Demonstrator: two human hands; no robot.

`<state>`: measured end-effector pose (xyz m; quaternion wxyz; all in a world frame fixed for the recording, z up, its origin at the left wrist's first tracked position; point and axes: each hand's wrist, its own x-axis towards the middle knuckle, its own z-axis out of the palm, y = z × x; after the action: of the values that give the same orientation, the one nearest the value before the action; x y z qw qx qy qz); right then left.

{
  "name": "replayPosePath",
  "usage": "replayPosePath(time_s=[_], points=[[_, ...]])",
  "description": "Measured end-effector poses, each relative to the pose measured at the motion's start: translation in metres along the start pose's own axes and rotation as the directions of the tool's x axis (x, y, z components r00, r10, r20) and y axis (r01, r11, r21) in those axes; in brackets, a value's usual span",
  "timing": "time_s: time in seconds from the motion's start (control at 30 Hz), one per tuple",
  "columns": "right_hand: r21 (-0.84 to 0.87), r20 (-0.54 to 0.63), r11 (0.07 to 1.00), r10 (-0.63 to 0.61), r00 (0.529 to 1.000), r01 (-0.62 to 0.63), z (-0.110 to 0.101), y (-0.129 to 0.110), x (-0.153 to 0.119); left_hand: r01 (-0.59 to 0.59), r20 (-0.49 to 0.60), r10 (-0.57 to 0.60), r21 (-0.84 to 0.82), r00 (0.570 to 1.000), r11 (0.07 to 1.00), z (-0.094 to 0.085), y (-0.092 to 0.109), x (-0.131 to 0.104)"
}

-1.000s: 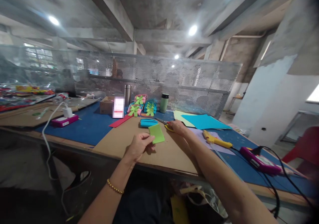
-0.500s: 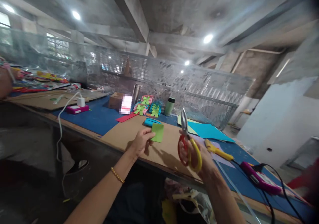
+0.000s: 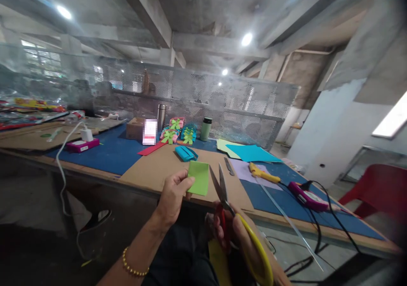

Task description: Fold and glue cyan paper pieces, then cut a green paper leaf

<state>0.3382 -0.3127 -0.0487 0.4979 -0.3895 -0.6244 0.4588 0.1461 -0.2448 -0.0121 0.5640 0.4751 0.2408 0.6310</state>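
Observation:
My left hand (image 3: 174, 190) pinches the left edge of a green piece of craft sheet (image 3: 199, 179), roughly rectangular, held up over the table's front edge. To its right, my right hand (image 3: 233, 231) grips scissors (image 3: 222, 188) with one red and one yellow handle. Their blades are parted and point up and away, close beside the sheet's right edge but apart from it. Behind the sheet, a small folded blue piece (image 3: 186, 153) lies on the brown cardboard (image 3: 149, 166).
Green-and-pink and green-and-blue crafts (image 3: 169, 136), a green bottle (image 3: 206, 129), a steel flask (image 3: 161, 115) and a box (image 3: 134, 128) stand behind. At right lie blue sheets (image 3: 254, 153), a knife (image 3: 229, 166), a yellow glue gun (image 3: 263, 173) and a purple power strip (image 3: 308, 196).
The scissors have opened and swung left and down, nearer the green sheet. My left hand has come closer to me with the sheet. The view has turned right.

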Motion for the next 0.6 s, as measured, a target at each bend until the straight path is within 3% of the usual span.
replayPosePath(time_s=[0.23,0.37,0.6], points=[[-0.081,0.079,0.996,-0.028,0.996,0.034,0.012,-0.007,-0.013,0.037,0.06,-0.043,0.111,0.997,0.993,0.007,-0.019,-0.014],[-0.161,0.093,0.986,-0.033,0.995,0.048,0.01,-0.007,-0.014,0.048,0.046,-0.055,0.135,0.997,0.99,0.006,-0.02,-0.016],[-0.155,0.069,0.986,-0.052,0.996,0.062,0.009,0.001,-0.018,0.041,0.034,-0.047,0.154,0.998,0.987,0.002,-0.019,-0.017]])
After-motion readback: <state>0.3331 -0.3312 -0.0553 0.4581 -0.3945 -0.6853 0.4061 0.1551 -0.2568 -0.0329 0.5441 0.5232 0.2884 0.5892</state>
